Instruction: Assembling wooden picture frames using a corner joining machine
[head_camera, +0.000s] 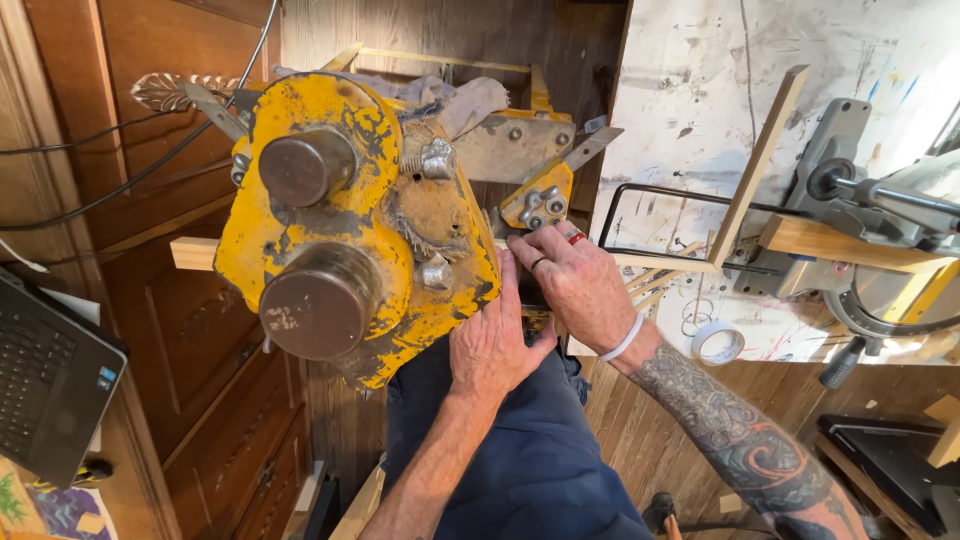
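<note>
The biggest thing in view is an old yellow machine (350, 220) with chipped paint and rust, standing in the middle just beyond the person's lap. Two round grey metal drums (318, 300) sit on its near-left face, one above the other. A long wooden strip (195, 253) passes through the machine, sticking out at its left side and again on the right. To the far right stands a grey saw (860, 190) with more wooden pieces lying across it. At the near-left edge rests a dark laptop (45, 385) on a wooden cabinet (190, 330). Behind the right hand a paint-stained white board (720, 110) leans, and a roll of tape (718, 343) lies near its bottom edge.

The left hand (490, 345) lies flat against the right edge of the machine, its fingers close together and reaching up along the yellow casing. The right hand (570, 280), wearing rings and a white wristband, sits just right of it, fingers slightly spread, with the fingertips (522, 240) touching just under a small yellow bracket (540, 200) with bolts; whether they pinch anything cannot be told
</note>
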